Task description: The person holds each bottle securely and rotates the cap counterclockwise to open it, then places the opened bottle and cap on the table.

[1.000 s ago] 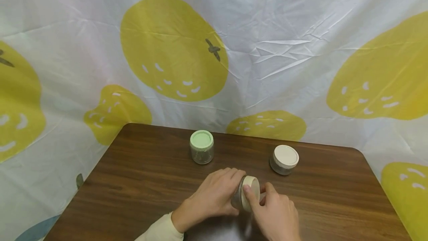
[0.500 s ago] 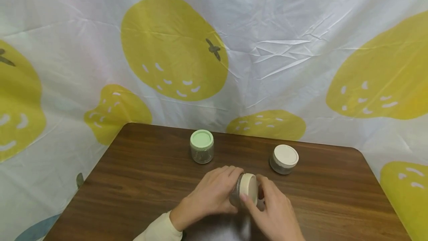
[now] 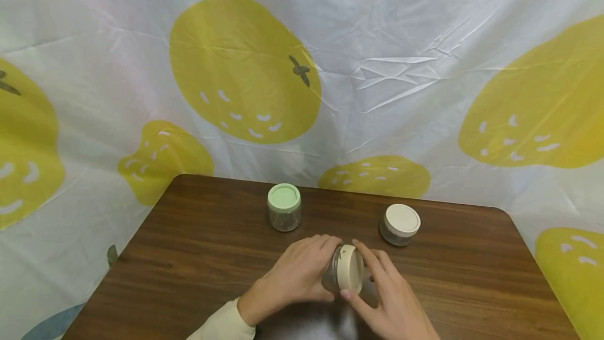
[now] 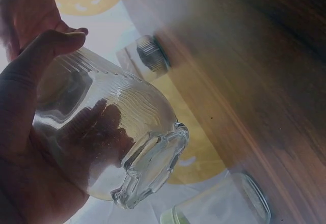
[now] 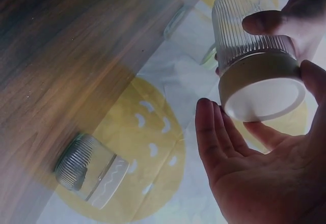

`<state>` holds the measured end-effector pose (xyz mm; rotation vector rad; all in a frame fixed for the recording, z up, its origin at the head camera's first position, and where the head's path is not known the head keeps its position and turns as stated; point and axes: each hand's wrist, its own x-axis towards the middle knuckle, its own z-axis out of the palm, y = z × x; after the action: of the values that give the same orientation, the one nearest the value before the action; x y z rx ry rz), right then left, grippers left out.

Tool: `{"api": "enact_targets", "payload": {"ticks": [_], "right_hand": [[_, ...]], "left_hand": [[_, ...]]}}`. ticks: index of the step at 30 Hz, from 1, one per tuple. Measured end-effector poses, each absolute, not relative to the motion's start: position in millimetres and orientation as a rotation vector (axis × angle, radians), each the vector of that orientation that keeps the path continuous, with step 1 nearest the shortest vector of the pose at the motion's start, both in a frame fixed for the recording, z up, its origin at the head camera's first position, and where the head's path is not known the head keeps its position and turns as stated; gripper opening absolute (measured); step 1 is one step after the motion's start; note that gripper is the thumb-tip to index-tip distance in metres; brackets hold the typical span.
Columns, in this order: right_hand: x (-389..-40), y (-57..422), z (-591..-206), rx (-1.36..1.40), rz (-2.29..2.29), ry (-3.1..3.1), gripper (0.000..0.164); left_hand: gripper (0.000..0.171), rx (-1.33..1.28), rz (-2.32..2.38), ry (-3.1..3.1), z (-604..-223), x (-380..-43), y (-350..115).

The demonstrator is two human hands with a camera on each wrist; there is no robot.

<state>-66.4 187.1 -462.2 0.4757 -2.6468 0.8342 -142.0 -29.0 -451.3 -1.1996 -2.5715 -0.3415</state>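
Three jars were in view, each with its own lid, plus two hands, one desk (image 3: 212, 245) and one cloth (image 3: 377, 98) printed with yellow fruit. Two jars stood upright toward the back of the desk, well apart: the green-lidded jar (image 3: 284, 214) on the left, the white-lidded jar (image 3: 400, 225) on the right. The third, the ribbed jar (image 4: 112, 127), was between the hands, lifted off the desk near its front and tipped sideways.

The left hand (image 3: 302, 269), back upward, gripped the glass, fingers over the far side and thumb nearer the person. A pale sleeve (image 3: 226, 324) covered that forearm. The right hand (image 3: 389, 295) reached in from the other side, pinching the cream lid (image 3: 350, 269) at its edge, thumb low and fingers above.
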Motion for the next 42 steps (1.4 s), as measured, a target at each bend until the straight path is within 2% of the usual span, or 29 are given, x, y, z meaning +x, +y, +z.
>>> {"api": "enact_targets", "payload": {"ticks": [7, 14, 19, 29, 42], "right_hand": [[-65.5, 184.3, -459.8, 0.335, 0.791, -2.72, 0.085], [-71.0, 178.6, -447.6, -0.104, 0.856, -2.839, 0.051], [-76.2, 176.0, -441.1, -0.292, 0.836, -2.913, 0.062], [-79.3, 163.9, -440.1, -0.209, 0.913, -2.911, 0.063], [-80.1, 172.4, -446.5, 0.141, 0.974, -2.788, 0.031]], "left_hand": [[0.096, -1.195, -0.328, -2.573, -451.8, -141.4, -29.2], [0.096, -1.192, -0.35, -2.568, -452.9, -140.7, -28.3], [0.096, -1.195, -0.348, -2.55, -453.7, -140.7, -27.5], [0.095, -1.206, -0.321, -2.552, -454.8, -139.7, -28.9], [0.092, -1.208, -0.335, -2.534, -451.9, -142.7, -30.5]]}}
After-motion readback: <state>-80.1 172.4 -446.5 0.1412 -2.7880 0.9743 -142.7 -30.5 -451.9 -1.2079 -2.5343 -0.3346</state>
